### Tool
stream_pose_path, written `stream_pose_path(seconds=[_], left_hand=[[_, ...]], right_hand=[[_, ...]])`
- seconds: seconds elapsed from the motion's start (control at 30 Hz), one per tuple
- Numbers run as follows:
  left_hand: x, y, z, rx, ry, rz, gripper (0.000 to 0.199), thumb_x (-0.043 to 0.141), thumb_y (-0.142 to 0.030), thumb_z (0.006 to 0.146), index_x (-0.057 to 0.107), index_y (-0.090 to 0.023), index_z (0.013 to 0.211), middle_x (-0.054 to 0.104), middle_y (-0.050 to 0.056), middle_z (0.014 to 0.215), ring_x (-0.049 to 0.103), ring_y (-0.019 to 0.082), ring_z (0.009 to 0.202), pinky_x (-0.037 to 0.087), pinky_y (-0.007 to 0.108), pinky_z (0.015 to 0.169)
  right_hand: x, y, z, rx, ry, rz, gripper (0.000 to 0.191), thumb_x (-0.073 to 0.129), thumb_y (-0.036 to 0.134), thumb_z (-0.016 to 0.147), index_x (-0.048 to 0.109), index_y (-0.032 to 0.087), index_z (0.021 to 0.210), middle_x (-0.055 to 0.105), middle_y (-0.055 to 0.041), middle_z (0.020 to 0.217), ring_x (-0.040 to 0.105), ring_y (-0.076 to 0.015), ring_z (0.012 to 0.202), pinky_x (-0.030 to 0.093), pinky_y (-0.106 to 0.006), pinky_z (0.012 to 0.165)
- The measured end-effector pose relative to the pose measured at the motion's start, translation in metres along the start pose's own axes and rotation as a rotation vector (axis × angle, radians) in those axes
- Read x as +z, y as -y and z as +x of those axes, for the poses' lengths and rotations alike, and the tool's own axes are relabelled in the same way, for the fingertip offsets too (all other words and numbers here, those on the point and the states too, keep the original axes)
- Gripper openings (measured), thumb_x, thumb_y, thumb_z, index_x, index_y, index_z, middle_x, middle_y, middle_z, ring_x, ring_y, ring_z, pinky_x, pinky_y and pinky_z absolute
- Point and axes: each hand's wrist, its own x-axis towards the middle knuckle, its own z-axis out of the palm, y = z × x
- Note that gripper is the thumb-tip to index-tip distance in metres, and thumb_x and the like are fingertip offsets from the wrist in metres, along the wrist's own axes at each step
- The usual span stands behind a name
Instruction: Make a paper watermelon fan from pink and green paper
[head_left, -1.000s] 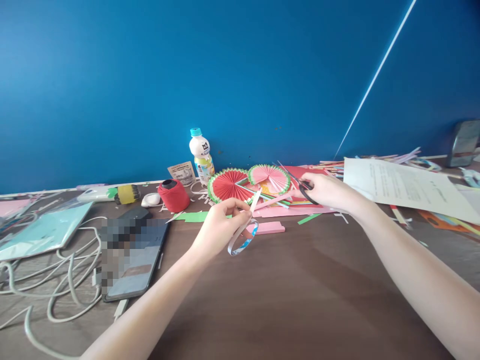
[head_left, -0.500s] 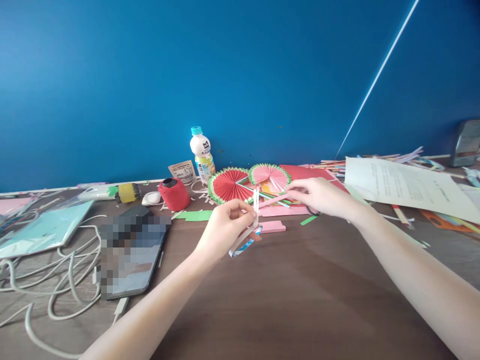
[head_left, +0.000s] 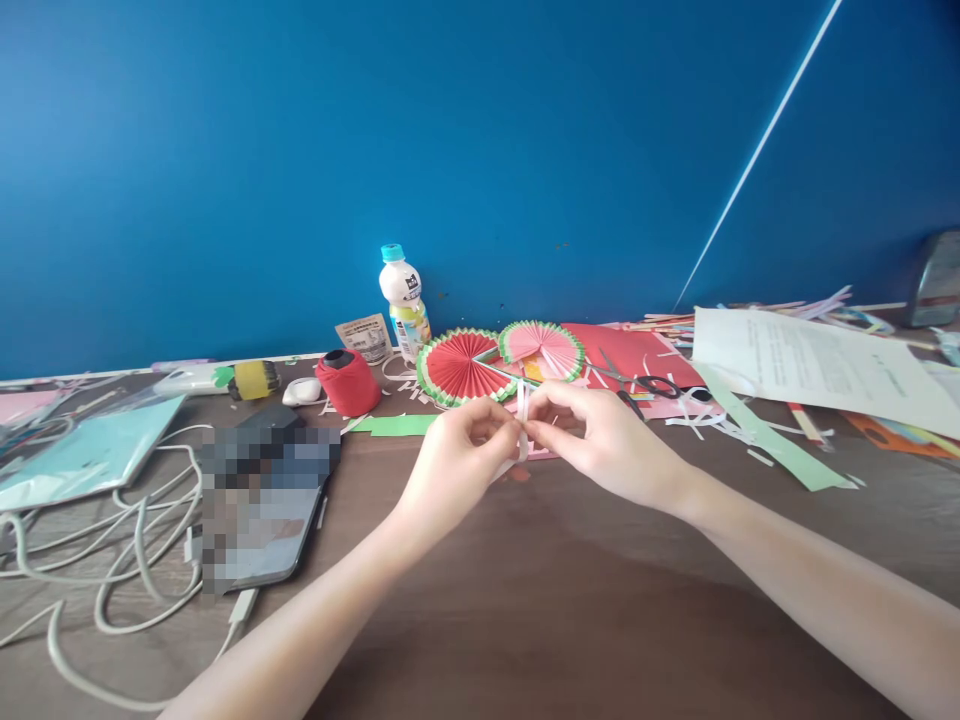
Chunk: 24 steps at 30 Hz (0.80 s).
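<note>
One white paper strip [head_left: 523, 400], narrow, upright at top, curved below

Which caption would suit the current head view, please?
Two hands pinch a white paper strip before folded paper fans and scissors.

White strip [head_left: 523, 400], narrow and bent, was pinched between fingers [head_left: 493, 424] above the desk [head_left: 570, 620], its upper part near upright.

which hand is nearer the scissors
Right. The right hand is just on the near side of the scissors; the left hand is farther away, off to their left.
</note>
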Motion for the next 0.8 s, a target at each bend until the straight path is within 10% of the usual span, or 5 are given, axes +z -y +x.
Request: stream_pose_path(seconds=[0.8], left_hand=[[0.001,0.005,-0.005,0.102,-0.112,0.098,0.015,0.054,-0.027,0.081,0.054,-0.018,0.069,0.065,-0.004,0.059,0.06,0.007,0.054,0.041,0.012,0.047]], right_hand=[[0.016,-0.005,-0.007,-0.229,-0.219,-0.147,0.012,0.057,0.008,0.079,0.051,0.017,0.073,0.062,0.0015,0.068,0.059,-0.0087,0.06,0.045,-0.019,0.051]])
